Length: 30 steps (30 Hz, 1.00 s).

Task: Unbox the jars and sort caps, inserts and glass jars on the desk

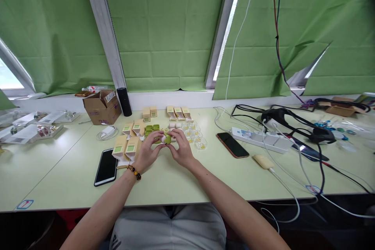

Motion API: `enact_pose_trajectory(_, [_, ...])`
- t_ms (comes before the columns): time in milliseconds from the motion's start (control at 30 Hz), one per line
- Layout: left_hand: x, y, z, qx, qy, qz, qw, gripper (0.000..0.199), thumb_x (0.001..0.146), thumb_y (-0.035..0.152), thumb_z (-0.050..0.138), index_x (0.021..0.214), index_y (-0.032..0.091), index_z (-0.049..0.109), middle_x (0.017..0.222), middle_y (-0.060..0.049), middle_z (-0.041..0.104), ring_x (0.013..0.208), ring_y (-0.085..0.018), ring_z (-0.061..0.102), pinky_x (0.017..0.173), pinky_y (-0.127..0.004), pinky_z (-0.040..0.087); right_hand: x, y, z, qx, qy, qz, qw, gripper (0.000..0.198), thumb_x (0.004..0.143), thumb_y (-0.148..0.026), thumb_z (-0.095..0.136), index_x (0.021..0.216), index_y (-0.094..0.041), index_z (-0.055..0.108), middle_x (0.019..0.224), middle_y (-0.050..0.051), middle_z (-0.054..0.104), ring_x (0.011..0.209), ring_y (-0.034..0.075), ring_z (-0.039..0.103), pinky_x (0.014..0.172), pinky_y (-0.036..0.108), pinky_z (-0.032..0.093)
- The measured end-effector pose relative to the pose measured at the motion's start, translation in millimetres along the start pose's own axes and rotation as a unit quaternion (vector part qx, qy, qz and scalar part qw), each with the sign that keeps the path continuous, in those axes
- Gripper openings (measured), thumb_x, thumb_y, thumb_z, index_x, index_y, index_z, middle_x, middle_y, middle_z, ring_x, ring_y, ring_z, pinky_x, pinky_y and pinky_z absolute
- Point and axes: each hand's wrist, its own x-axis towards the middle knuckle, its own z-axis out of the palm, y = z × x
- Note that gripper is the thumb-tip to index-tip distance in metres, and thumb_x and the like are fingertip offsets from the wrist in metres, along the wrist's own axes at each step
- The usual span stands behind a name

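Observation:
Above the middle of the table, my left hand (150, 150) and my right hand (182, 150) pinch a small green piece (167, 138) from both sides. A whitish rounded part shows at its left; its exact kind is too small to make out. Just behind my left hand are several small green square containers (149, 129). White cylinders (175, 125) lie beyond my right fingers. To the right stand several clear plastic cups (200, 143) with yellow bits inside. Opened cream cardboard boxes (133, 147) with green labels stand left of my left hand.
More cream boxes (179, 113) stand at the back. A phone (106, 167) lies at left, another phone (233, 145) at right. A power strip (260, 139), a headset (293, 123) and loose cables fill the right side. A brown carton (102, 107) and black cylinder (124, 102) stand back left.

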Motion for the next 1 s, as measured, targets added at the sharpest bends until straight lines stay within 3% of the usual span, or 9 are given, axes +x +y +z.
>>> enact_pose_trajectory(233, [3, -6, -4, 0.05, 0.011, -0.01, 0.999, 0.034, 0.086, 0.029, 0.078, 0.12, 0.028, 0.074, 0.126, -0.011, 0.069, 0.124, -0.031, 0.061, 0.112, -0.049, 0.047, 1, 4, 7, 0.163, -0.011, 0.09, 0.982, 0.042, 0.093, -0.035, 0.07, 0.134, -0.03, 0.063, 0.127, 0.009, 0.065, 0.1, 0.022, 0.067, 0.085, 0.039, 0.064])
enact_pose_trajectory(400, [4, -9, -4, 0.056, 0.028, -0.024, 0.998, 0.028, 0.088, 0.031, 0.075, 0.116, 0.028, 0.077, 0.121, -0.011, 0.069, 0.117, -0.031, 0.063, 0.108, -0.047, 0.051, 0, 6, 11, 0.297, -0.048, 0.179, 0.937, 0.051, 0.09, -0.044, 0.075, 0.137, -0.03, 0.063, 0.123, 0.008, 0.066, 0.09, 0.019, 0.074, 0.079, 0.038, 0.066])
enact_pose_trajectory(600, [-1, -16, -3, 0.186, -0.008, 0.056, 0.981, 0.031, 0.099, 0.028, 0.059, 0.129, 0.024, 0.068, 0.128, -0.012, 0.064, 0.124, -0.027, 0.061, 0.111, -0.049, 0.051, 1, 4, 14, 0.361, -0.047, 0.269, 0.892, 0.053, 0.091, -0.056, 0.07, 0.132, -0.024, 0.064, 0.106, 0.008, 0.073, 0.076, 0.02, 0.078, 0.064, 0.033, 0.066])
enact_pose_trajectory(767, [-7, -20, -1, 0.275, -0.047, 0.108, 0.954, 0.041, 0.104, 0.023, 0.05, 0.144, 0.025, 0.057, 0.135, -0.014, 0.056, 0.129, -0.026, 0.057, 0.111, -0.048, 0.053, -2, 6, 21, 0.342, -0.01, 0.254, 0.905, 0.05, 0.09, -0.057, 0.071, 0.126, -0.022, 0.068, 0.096, 0.006, 0.074, 0.079, 0.02, 0.076, 0.072, 0.039, 0.068])
enact_pose_trajectory(1000, [-8, -21, 0, 0.298, -0.069, 0.124, 0.944, 0.048, 0.101, 0.023, 0.055, 0.149, 0.026, 0.052, 0.13, -0.014, 0.055, 0.122, -0.028, 0.059, 0.106, -0.048, 0.055, -7, 8, 24, 0.28, -0.012, 0.213, 0.936, 0.045, 0.097, -0.054, 0.063, 0.129, -0.023, 0.068, 0.099, 0.007, 0.075, 0.081, 0.021, 0.075, 0.078, 0.039, 0.068])
